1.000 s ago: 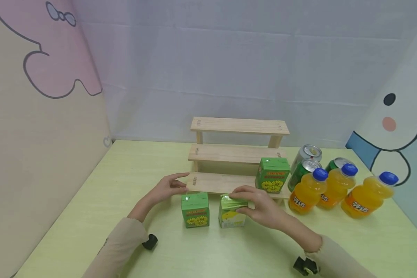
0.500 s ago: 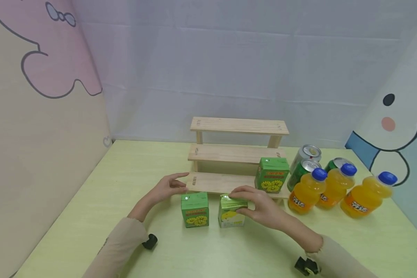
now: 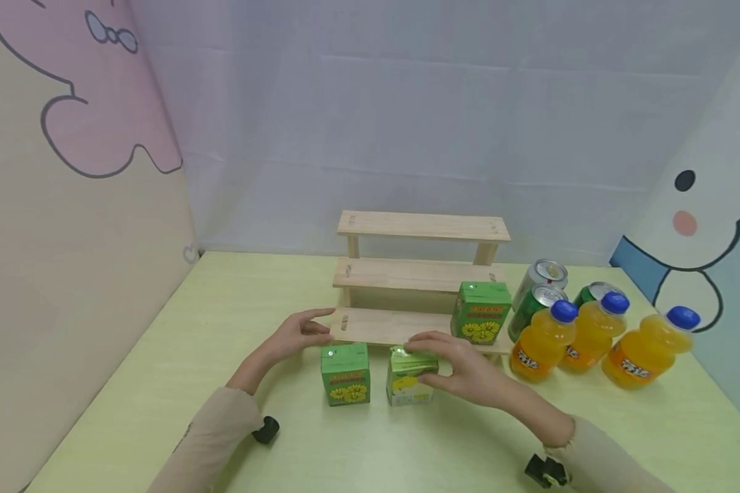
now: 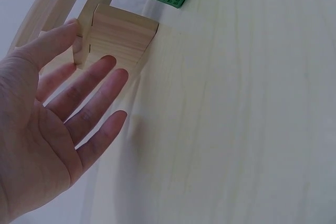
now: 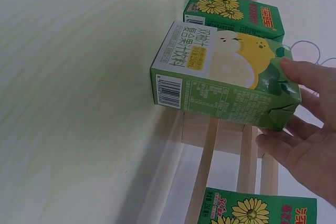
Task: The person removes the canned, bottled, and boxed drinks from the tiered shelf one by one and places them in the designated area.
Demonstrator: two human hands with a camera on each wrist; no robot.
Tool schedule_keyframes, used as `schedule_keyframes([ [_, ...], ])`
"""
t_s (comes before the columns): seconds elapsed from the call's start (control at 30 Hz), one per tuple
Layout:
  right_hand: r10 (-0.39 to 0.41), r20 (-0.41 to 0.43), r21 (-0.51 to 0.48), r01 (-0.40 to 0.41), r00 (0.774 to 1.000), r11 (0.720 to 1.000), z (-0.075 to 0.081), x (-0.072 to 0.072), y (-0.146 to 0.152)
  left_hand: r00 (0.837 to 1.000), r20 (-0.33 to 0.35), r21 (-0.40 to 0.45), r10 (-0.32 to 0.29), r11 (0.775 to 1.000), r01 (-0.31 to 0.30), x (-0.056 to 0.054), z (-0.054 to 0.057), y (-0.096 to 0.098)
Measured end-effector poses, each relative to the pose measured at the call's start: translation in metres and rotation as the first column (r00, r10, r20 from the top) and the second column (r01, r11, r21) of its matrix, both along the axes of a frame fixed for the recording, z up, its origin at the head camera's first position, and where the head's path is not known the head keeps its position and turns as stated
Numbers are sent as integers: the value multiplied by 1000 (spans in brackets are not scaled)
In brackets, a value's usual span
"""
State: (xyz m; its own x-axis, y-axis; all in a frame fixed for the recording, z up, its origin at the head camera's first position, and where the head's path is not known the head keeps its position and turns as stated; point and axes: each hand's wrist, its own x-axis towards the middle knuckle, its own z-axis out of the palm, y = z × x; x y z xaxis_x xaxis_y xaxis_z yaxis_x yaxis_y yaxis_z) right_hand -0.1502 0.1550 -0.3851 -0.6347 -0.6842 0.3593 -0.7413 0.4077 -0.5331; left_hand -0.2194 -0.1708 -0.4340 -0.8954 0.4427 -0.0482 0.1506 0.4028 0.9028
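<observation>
My right hand [image 3: 469,370] pinches the top of a light green juice box [image 3: 407,387] with a yellow fruit picture, thumb on its front and fingers at the top and behind. The box stands upright on the table. To its left, a darker green drink box [image 3: 347,378] with yellow flowers stands apart from both hands. My left hand [image 3: 291,334] is at the left end of the lowest board of a wooden shelf [image 3: 401,323]; in the left wrist view its fingers [image 4: 90,119] are spread and loosely extended, with the thumb by the board.
A matching green flower drink box [image 3: 482,315] stands at the right end of the lowest board. Right of the shelf are several drinks: cans [image 3: 538,308] behind, bottles of orange drink [image 3: 543,346] with blue caps in front. A cloth wall [image 3: 419,137] rises behind the table.
Both hands and the boxes stay almost where they were. The whole head view shifts slightly.
</observation>
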Motion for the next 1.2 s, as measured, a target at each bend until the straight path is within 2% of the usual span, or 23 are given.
schedule_keyframes([
  [0.03, 1, 4, 6, -1, 1000, 1000, 1, 0, 0, 1000, 4, -1, 1, 1000, -1, 2, 4, 1],
  [0.13, -2, 24, 25, 1, 1000, 1000, 6, 2, 1, 1000, -3, -11, 4, 1000, -4, 2, 3, 1],
  [0.27, -5, 26, 35, 4, 1000, 999, 14, 4, 4, 1000, -7, -11, -1, 1000, 1, -5, -10, -3],
  [0.3, -4, 18, 29, 3, 1000, 1000, 16, 4, 6, 1000, -6, -10, -3, 1000, 3, -5, -11, -3],
  [0.5, -5, -85, 5, 6, 996, 1000, 32, 4, 18, 1000, -7, -8, -4, 1000, 4, -6, -11, -3],
  [0.67, 2, -204, 24, 3, 979, 1000, 44, 0, 30, 1000, -12, -14, -3, 1000, 3, -6, -11, -3],
  [0.93, -25, -308, -32, 16, 951, 999, 61, -13, 49, 1000, 6, -11, -2, 1000, 2, -7, -9, -2],
  [1.03, -54, -299, -41, 43, 953, 998, 65, -19, 55, 1000, 7, -8, -9, 1000, 9, -7, -8, -2],
  [1.2, -153, -237, -29, 150, 959, 988, 64, -33, 67, 1000, 1, -16, -5, 1000, 5, -7, -8, -2],
])
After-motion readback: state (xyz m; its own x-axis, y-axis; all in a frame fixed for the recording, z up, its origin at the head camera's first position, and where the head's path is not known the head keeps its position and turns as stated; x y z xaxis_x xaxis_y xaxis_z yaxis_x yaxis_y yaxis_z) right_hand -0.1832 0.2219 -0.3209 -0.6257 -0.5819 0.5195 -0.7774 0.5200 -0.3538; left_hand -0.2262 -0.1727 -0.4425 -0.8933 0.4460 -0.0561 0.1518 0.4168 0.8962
